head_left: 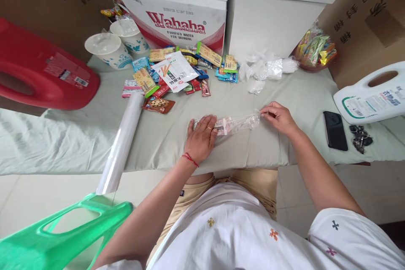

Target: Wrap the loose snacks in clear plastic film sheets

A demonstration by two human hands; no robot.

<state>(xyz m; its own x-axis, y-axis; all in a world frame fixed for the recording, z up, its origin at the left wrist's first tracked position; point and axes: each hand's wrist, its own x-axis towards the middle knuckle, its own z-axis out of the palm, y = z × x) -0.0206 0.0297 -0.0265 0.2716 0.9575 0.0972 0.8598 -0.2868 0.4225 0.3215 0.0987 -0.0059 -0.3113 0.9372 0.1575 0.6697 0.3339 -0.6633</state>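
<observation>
A clear plastic bag [243, 123] lies stretched across the cloth-covered table in front of me. Inside its left part is a small pink-and-white snack packet [220, 126], partly covered by my hand. My left hand [202, 133] lies flat over the packet and the bag, its fingers stretched out. Thumb and fingertips of my right hand [276, 116] pinch the right end of the bag, drawn out to the right. Beyond the hands lies a pile of wrapped snacks, with a white packet [176, 71] on top and a brown cookie packet [158, 105] at its near edge.
A plastic film roll [122, 145] overhangs the table's front edge. Crumpled clear bags [268, 68] lie before white boxes. Paper cups [109, 50] and a red jug [47, 67] stand left. A phone [335, 130], keys [360, 138] and a white bottle [373, 93] are right. A green stool [63, 236] stands below.
</observation>
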